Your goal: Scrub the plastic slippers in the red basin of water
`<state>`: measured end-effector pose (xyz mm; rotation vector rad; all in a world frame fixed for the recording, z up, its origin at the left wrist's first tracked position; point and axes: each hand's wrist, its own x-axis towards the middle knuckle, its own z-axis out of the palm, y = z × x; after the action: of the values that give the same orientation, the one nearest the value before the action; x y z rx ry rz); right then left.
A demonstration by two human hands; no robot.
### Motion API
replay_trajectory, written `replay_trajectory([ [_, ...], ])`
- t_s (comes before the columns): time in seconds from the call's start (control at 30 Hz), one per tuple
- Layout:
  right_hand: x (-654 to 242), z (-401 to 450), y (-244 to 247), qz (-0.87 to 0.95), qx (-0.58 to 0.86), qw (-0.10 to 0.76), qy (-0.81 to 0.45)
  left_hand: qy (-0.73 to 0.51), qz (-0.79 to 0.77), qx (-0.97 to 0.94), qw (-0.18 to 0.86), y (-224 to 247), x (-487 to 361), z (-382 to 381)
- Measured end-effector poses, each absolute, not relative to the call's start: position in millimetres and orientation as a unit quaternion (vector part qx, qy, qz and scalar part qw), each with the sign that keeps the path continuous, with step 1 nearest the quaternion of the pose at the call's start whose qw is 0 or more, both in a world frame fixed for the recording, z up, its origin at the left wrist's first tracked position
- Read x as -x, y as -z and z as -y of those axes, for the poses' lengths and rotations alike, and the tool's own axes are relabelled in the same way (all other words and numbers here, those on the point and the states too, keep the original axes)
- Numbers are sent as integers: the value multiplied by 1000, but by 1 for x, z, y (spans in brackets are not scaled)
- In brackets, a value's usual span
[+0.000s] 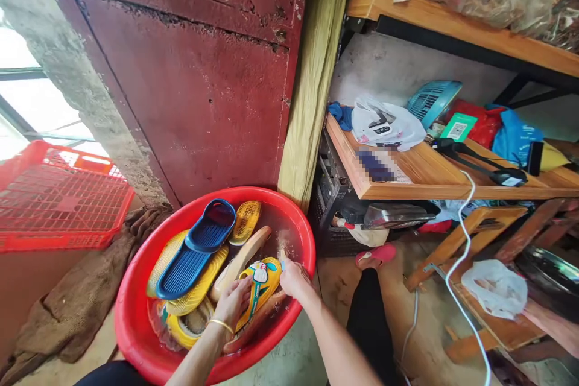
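My left hand (236, 301), with a gold bangle at the wrist, grips a yellow child's sandal (264, 281) that has a white and teal cartoon decoration. Close by, on the sandal's right, my right hand (295, 278) is closed; a bit of something pale and blue shows at its fingers, too small to name. Both hands are over a red basin (131, 307) of murky water. Inside it lie a blue slipper (186, 271), a small yellow slipper (245, 223), a tan sole (239, 260) and other yellow footwear, partly under the blue slipper.
A maroon door (194, 90) stands behind the basin. To the left are a red plastic crate (63, 205) and brown sacking (67, 301). At right, a wooden shelf (407, 190) holds bags and a blue fan (434, 99); a wooden chair (493, 292) and white cable (456, 271) are below.
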<state>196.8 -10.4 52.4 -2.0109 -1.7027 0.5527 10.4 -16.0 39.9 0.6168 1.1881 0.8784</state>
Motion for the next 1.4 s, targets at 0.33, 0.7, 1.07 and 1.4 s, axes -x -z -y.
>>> replay_trajectory([
  [0.33,-167,124,-33,704,678,197,-79,-422,-418,-49,803,-46,-16,-6],
  [0.7,-167,74,-82,720,687,76,-56,-434,-312,-38,845,-51,-24,6],
  [1.07,-160,93,-77,717,690,88,-34,-462,-302,-97,828,-55,-33,16],
  [1.4,-201,49,-66,655,748,95,-61,-490,-430,-380,656,-59,-24,24],
])
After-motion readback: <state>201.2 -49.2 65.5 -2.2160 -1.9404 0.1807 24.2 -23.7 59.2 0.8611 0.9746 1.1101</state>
